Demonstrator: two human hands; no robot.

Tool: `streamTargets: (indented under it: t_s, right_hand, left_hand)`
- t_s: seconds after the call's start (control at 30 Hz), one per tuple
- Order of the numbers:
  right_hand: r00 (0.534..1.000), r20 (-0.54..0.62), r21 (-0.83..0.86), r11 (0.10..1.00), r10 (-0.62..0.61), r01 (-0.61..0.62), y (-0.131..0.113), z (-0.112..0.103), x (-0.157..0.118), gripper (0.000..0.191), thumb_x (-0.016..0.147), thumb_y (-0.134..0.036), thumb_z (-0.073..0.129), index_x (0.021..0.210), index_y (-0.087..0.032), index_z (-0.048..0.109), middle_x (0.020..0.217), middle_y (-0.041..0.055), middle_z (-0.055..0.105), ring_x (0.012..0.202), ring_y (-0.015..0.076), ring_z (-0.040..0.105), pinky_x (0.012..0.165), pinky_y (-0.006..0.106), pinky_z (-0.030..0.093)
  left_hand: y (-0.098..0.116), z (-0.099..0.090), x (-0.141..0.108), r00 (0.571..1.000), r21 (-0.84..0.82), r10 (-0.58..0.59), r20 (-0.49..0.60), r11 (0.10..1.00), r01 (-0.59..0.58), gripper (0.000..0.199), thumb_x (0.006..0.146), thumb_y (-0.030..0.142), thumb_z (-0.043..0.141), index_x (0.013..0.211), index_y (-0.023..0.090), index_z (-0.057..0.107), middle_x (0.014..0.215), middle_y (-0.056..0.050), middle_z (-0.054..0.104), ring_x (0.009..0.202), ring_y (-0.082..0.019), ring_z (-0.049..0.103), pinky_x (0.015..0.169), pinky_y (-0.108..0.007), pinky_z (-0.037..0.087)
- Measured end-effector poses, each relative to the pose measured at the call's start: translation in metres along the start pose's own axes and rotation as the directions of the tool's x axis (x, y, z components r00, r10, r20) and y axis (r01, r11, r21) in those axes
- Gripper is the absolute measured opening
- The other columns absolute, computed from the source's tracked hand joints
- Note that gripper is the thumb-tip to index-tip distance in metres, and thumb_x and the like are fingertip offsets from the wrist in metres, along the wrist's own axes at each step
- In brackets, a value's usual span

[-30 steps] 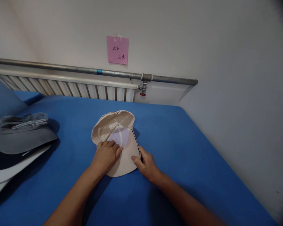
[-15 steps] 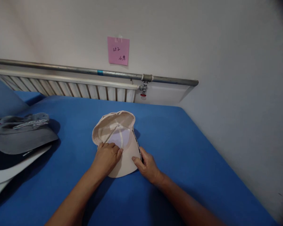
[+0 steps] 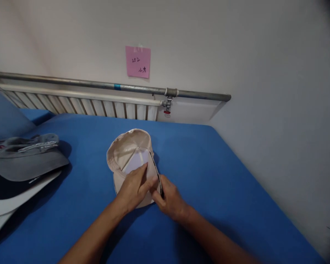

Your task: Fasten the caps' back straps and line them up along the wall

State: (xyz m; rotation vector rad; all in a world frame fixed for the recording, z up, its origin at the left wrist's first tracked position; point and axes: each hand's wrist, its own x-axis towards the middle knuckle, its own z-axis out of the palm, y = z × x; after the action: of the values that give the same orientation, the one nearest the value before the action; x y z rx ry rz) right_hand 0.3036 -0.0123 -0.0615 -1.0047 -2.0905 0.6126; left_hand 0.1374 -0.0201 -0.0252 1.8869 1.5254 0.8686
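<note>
A beige cap lies upturned on the blue surface, its inside showing and its brim toward me. My left hand lies over the brim and the inner edge, thumb and fingers apart, close to my right hand. My right hand grips the right edge of the brim, thumb on top and fingers beneath, partly hidden. Whether my left hand pinches any fabric cannot be made out.
Several stacked caps, a grey one on top, sit at the left on the blue surface. Behind stand a white radiator, a metal pipe and a pink note on the wall.
My left hand has moved right across the brim toward my right hand. The cap's opening has narrowed at the right, and its right brim edge has shifted slightly left with my right hand.
</note>
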Motion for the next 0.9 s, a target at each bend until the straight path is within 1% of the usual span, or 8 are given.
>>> streamTargets:
  t_s: [0.1,0.27,0.4,0.5,0.6,0.7,0.83,0.9]
  right_hand:
    - [0.981,-0.029,-0.062,0.98,-0.193,0.19,-0.006,0.006,-0.004,0.042,0.083,-0.018,0.05,0.124,-0.018,0.043,0.106,0.015,0.063,0.095,0.0254,0.064,0.074,0.036,0.054]
    - [0.929,-0.003,-0.079,0.926,-0.37,0.369,-0.012,0.01,-0.008,0.081,0.082,-0.027,0.061,0.149,-0.016,0.017,0.131,0.021,0.052,0.124,0.0307,0.052,0.094,0.042,0.053]
    - [0.9,0.038,-0.022,0.9,-0.434,0.435,-0.011,0.003,-0.007,0.088,0.081,-0.053,0.065,0.149,-0.019,0.021,0.138,0.0202,0.047,0.128,0.0308,0.048,0.101,0.045,0.047]
    - [0.946,0.065,0.071,0.947,-0.318,0.313,-0.004,0.001,-0.004,0.07,0.084,-0.052,0.061,0.142,-0.022,0.037,0.137,0.0166,0.049,0.121,0.0281,0.053,0.097,0.043,0.05]
    - [0.998,0.005,0.255,0.965,0.057,-0.057,0.004,0.002,0.002,0.047,0.087,-0.044,0.056,0.128,-0.023,0.051,0.123,0.0133,0.058,0.096,0.0216,0.063,0.078,0.036,0.055]
    - [0.927,0.094,0.578,0.738,0.364,-0.349,0.003,-0.003,0.01,0.041,0.086,-0.044,0.055,0.121,-0.023,0.055,0.111,0.01,0.063,0.083,0.0184,0.063,0.07,0.033,0.052]
    - [0.875,0.316,0.865,0.268,0.367,-0.425,-0.01,-0.013,0.019,0.038,0.082,-0.043,0.056,0.113,-0.022,0.059,0.094,0.0066,0.068,0.085,0.0197,0.064,0.075,0.034,0.05]
    - [0.849,0.322,0.903,0.132,0.419,-0.408,-0.014,-0.016,0.021,0.032,0.076,-0.036,0.061,0.105,-0.022,0.061,0.088,0.0043,0.069,0.08,0.0187,0.064,0.076,0.033,0.05]
  left_hand:
    - [0.01,-0.003,-0.004,0.998,-0.173,-0.045,-0.048,0.984,0.036,0.064,0.087,0.054,0.049,0.137,0.014,0.046,0.132,-0.016,0.057,0.123,-0.032,0.052,0.104,-0.046,0.037]
    - [0.019,-0.011,-0.011,0.982,-0.408,-0.141,-0.128,0.91,0.078,0.042,0.082,0.038,0.057,0.117,0.014,0.058,0.095,-0.008,0.067,0.089,-0.024,0.062,0.08,-0.036,0.049]
    - [0.023,-0.023,-0.014,0.952,-0.709,-0.261,-0.16,0.702,0.074,0.034,0.071,0.024,0.062,0.103,0.016,0.064,0.085,-0.003,0.068,0.078,-0.019,0.061,0.066,-0.026,0.048]
    - [0.026,-0.038,-0.013,0.9,-0.869,-0.415,-0.135,0.485,0.094,0.042,0.061,0.024,0.067,0.102,0.015,0.065,0.076,-0.002,0.069,0.065,-0.019,0.063,0.052,-0.024,0.046]
    - [0.022,-0.054,-0.012,0.859,-0.945,-0.494,-0.131,0.324,0.043,0.042,0.06,0.023,0.067,0.101,0.017,0.066,0.073,-0.003,0.071,0.067,-0.024,0.067,0.057,-0.031,0.054]
    - [0.002,-0.061,-0.009,0.873,-0.969,-0.473,-0.12,0.247,0.0,0.022,0.067,0.027,0.062,0.087,0.02,0.068,0.065,-0.003,0.071,0.08,-0.03,0.07,0.073,-0.042,0.058]
    - [-0.028,-0.055,-0.004,0.953,-0.977,-0.301,-0.015,0.208,0.05,0.024,0.077,0.039,0.056,0.086,0.022,0.07,0.065,-0.005,0.071,0.096,-0.034,0.069,0.087,-0.05,0.055]
    - [-0.032,-0.046,0.0,0.959,-0.978,-0.279,0.044,0.184,0.098,0.026,0.077,0.038,0.055,0.09,0.021,0.07,0.07,-0.006,0.073,0.1,-0.034,0.067,0.09,-0.052,0.053]
